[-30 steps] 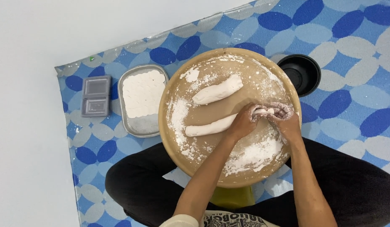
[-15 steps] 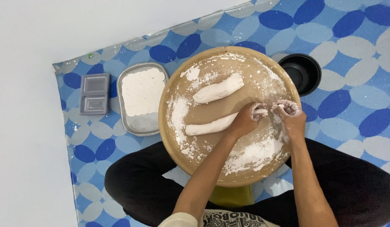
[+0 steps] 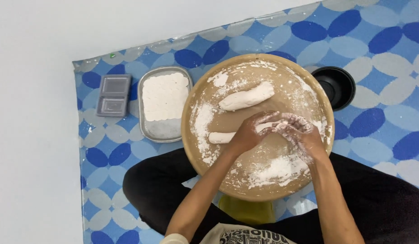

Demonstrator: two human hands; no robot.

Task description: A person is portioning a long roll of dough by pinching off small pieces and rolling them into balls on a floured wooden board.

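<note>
Down on the round, flour-dusted wooden board, both hands meet over the right end of a long white roll of dough. That roll lies with its long axis running left to right across the board's middle, its free end pointing towards the person's left and its other end hidden under the fingers. The left hand curls over the roll from above, fingers closed down on it; the right hand, heavily floured, pinches the same end from the right side, its fingertips touching those of the left. So the dough stretches away leftwards from the grip, and the left hand lies nearer its length.

A second, thicker white dough log lies apart, further up the board, tilted slightly. Left of the board stands a rectangular metal tray holding flat white pieces, then a small grey plastic box. A black round bowl sits at the board's upper right, all on a blue patterned mat.
</note>
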